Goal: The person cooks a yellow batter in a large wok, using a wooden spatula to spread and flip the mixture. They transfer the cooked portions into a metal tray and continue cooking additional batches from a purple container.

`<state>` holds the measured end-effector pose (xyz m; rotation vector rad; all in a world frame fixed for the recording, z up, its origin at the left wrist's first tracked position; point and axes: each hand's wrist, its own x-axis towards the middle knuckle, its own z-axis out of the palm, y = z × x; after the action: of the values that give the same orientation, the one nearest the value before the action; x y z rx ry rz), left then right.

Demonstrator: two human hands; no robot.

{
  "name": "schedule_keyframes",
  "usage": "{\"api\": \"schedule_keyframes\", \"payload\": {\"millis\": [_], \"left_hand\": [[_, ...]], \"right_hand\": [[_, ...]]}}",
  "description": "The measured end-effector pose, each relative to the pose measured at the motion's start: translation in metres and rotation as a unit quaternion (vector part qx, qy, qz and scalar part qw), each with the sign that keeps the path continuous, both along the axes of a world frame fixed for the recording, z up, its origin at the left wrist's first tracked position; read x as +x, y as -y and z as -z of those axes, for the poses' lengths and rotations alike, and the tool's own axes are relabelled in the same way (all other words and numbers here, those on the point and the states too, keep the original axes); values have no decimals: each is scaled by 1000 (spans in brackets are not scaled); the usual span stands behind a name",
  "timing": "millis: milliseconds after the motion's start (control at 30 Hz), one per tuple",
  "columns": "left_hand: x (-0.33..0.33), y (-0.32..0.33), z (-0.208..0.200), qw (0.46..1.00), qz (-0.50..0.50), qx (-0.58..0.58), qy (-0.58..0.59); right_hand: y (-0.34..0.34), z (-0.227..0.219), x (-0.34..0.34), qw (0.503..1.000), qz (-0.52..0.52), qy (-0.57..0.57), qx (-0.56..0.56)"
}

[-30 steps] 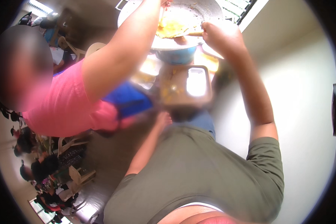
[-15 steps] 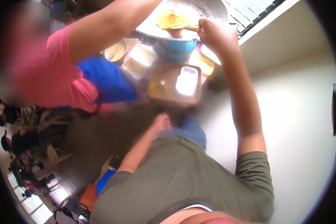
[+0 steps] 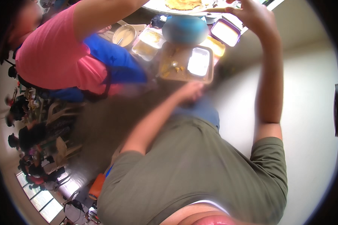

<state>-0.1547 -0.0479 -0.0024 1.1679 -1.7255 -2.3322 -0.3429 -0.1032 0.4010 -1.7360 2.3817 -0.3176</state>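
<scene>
At the top edge, a wide pale pan [image 3: 154, 5] holds a flat round yellow-orange omelette-like piece [image 3: 183, 4]. My right hand [image 3: 253, 15] is raised at the pan's right side, fingers closed on the end of a wooden-handled utensil [image 3: 210, 11] that reaches across the pan's near rim. The utensil's far end is hard to make out. My left hand [image 3: 192, 91] hovers low in front of my body, fingers curled and somewhat blurred, next to the near edge of a brown tray [image 3: 165, 77]. Nothing shows in it. Yellow bits and a white container lie in the tray.
A blue rounded vessel [image 3: 184, 30] stands under the pan. Around it are a bowl of pale batter [image 3: 124, 35], a clear plastic box [image 3: 146, 50] and a purple-rimmed container [image 3: 226, 32]. A co-worker in a pink shirt [image 3: 56, 56] reaches over from the left. A white wall [image 3: 308, 112] bounds the right.
My left hand has risen from my waist toward the tray. My right hand has moved right, drawing back from the yellow piece. The pan now sits higher in view, partly cut off.
</scene>
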Motion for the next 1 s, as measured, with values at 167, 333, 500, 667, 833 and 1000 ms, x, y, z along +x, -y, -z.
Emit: {"api": "schedule_keyframes", "payload": {"millis": [167, 333, 500, 667, 833, 1000], "left_hand": [[-55, 61, -28, 999, 11, -29, 11], [16, 106, -49, 989, 85, -120, 18], [79, 173, -66, 961, 153, -227, 32], [107, 261, -106, 940, 162, -295, 50], [135, 308, -115, 949, 67, -301, 62], [169, 315, -101, 949, -74, -298, 66]], "right_hand": [[17, 36, -48, 980, -81, -133, -125], [-2, 25, -27, 986, -15, -132, -101], [-2, 32, -26, 985, 5, -120, -122], [-8, 28, -4, 980, 6, -131, -149], [9, 18, 26, 985, 54, -88, -136], [15, 32, 15, 986, 55, -75, -137]]}}
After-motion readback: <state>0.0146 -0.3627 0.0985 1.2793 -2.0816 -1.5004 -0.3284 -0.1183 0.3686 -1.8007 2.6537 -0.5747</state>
